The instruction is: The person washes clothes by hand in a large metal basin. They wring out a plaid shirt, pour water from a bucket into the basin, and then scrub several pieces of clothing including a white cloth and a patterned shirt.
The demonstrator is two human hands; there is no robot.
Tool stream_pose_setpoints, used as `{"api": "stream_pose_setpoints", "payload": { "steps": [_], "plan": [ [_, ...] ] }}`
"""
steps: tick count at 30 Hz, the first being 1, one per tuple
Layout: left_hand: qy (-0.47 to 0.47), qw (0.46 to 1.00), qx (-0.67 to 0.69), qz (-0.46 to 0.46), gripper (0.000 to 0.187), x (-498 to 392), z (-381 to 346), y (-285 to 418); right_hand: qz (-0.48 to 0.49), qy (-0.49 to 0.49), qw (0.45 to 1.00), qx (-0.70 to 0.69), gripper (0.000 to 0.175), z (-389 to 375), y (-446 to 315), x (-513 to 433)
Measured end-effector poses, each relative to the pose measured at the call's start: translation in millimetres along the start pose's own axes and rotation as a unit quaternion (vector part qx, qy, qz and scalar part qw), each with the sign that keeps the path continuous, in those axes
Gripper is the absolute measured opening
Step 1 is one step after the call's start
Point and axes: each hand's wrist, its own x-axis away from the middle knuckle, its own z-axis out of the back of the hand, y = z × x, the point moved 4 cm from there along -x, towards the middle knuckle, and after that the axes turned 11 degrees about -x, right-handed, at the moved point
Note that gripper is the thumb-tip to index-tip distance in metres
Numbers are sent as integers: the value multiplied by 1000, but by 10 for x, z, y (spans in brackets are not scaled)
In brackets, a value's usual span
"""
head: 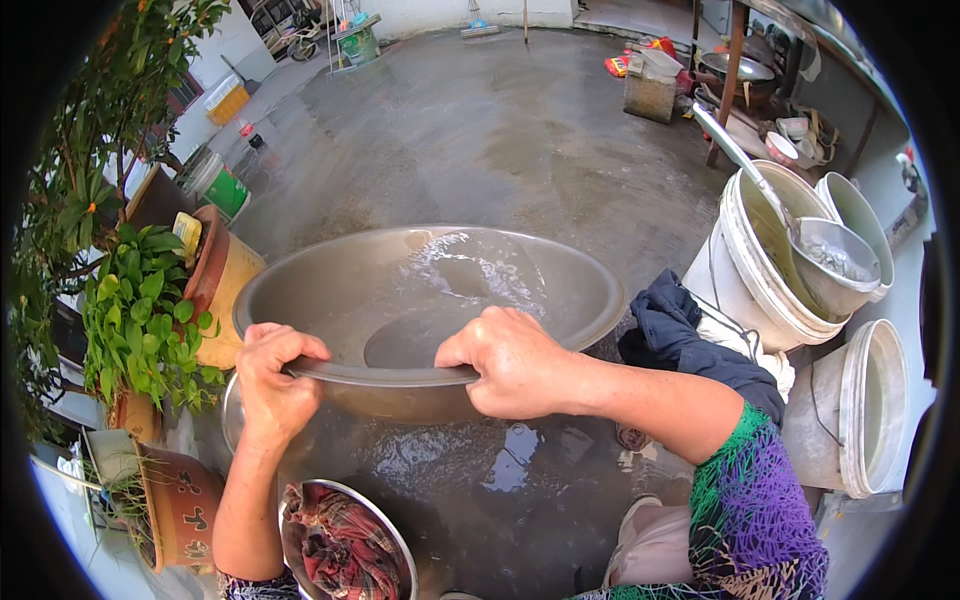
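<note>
A large grey metal basin (300,300) is tilted in front of me, with water running over its inner far side. My left hand (277,375) grips the near rim at its left part, thumb over the edge. Further right on the same rim, my right hand (514,364) is closed around the edge. Below, near my left forearm, a smaller metal basin (401,536) holds red plaid cloth (341,544). Dark blue cloth (675,345) lies right of the large basin, against a white bucket. The rim of another metal vessel (232,412) shows behind my left wrist.
White plastic buckets (712,262) (840,412) stand at the right, one bearing a long-handled metal ladle (832,259). Potted plants (142,307) line the left. The concrete floor (450,112) is wet. Beyond are a concrete block (649,97) and a green bucket (225,187).
</note>
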Motion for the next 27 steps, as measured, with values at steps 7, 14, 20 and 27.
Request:
{"api": "stream_pose_setpoints", "payload": {
  "steps": [7, 14, 20, 27],
  "plan": [
    [-45, 998, 13, -36, 20, -1658, -117, 528, -29, 135, 963, -232, 33, 923, 245, -134],
    [-90, 976, -16, -195, 26, -2745, -501, 1586, -43, 241, 872, -424, 34, 1640, 540, 298],
    [-122, 961, -15, -246, 28, -3040, -671, 2053, -43, 277, 855, -437, 37, 1887, 655, 538],
    [-47, 973, -47, -220, 23, -2367, -287, 1605, -40, 198, 890, -408, 36, 1384, 484, 359]
  ]
}}
